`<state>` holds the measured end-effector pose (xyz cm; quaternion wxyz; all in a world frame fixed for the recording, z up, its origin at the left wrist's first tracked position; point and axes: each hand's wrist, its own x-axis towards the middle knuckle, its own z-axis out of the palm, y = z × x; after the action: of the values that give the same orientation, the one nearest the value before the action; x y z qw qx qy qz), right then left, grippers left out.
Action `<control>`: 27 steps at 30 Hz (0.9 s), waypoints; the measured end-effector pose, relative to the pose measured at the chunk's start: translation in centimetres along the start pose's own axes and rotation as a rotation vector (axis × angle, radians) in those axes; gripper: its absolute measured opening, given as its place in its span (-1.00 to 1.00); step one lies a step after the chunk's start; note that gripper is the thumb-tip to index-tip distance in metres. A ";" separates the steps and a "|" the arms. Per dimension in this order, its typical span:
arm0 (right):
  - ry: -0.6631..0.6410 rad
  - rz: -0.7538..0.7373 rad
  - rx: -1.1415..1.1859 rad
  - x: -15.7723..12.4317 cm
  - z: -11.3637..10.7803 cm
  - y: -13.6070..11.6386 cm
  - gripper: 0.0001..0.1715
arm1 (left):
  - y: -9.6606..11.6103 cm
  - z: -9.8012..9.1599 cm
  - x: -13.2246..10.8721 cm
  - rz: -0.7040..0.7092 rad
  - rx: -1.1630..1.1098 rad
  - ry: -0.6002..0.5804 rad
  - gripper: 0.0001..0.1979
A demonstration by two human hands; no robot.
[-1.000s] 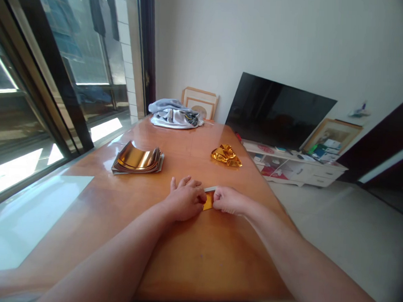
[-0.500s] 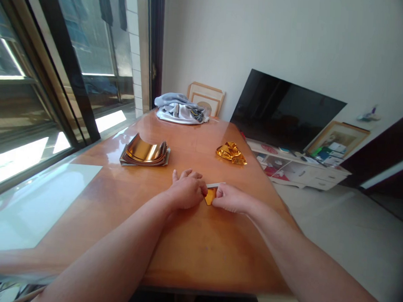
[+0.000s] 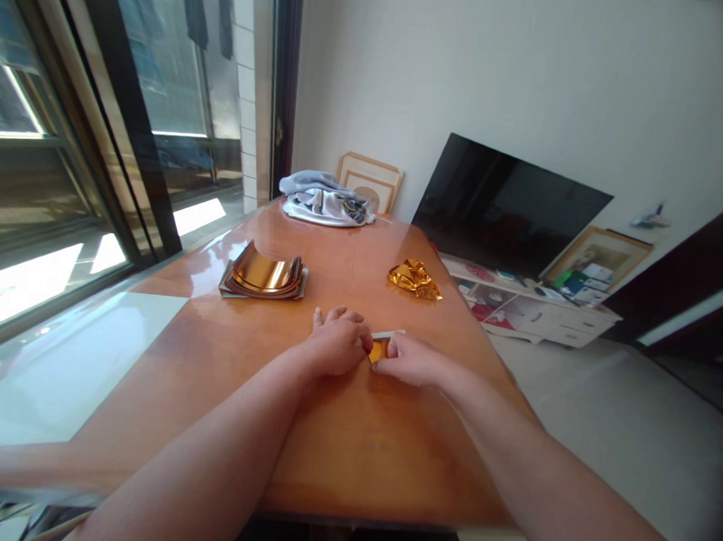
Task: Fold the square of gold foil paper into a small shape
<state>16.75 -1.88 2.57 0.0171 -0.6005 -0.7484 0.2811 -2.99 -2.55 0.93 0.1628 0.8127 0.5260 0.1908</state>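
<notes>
Between the two hands: a small piece of gold foil paper (image 3: 378,351), flat against the tabletop, with a narrow white strip (image 3: 394,334) along its far edge; the hands hide its sides.
Right hand (image 3: 410,360): curled into a loose fist on the foil's right side, thumb and bent fingers gripping that edge.
Left hand (image 3: 340,344): palm down at the foil's left side, fingertips touching its edge, thumb spread away; whether the fingers pinch the paper or only press it, I cannot tell.
Table (image 3: 387,460): glossy orange-brown wood, under the grip and reaching well beyond it.
Foil stack (image 3: 263,276): ahead and left of the grip, many curved copper-gold sheets, their ends curling upward.
Crumpled gold foil (image 3: 415,280): beyond the right hand, near the table's right edge.
Pale sheet or mat (image 3: 86,368): lying flat, left of the left forearm.
Cloth bundle (image 3: 322,201): grey-blue and white, straight ahead at the table's far end.
Television (image 3: 509,202): large, dark-screened, ahead and right of the grip, well apart, above a white cabinet (image 3: 527,315).
</notes>
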 end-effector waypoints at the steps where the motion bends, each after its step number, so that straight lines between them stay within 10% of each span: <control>1: 0.009 -0.010 0.009 -0.1 0.0 0.3 -0.78 | 0.0 0.0 0.0 0.001 0.002 0.002 -0.76; 11: 0.233 -0.010 0.178 -1.0 0.6 4.5 -0.73 | 0.4 0.7 0.2 0.017 0.049 0.081 -0.84; 27: 0.294 -0.130 0.076 -0.9 0.9 4.5 -0.78 | 0.8 0.6 -0.1 0.046 0.045 0.082 -0.93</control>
<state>20.69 -2.52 0.15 0.1676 -0.5843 -0.7640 0.2165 -2.06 -2.96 0.73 0.1184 0.8195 0.5175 0.2158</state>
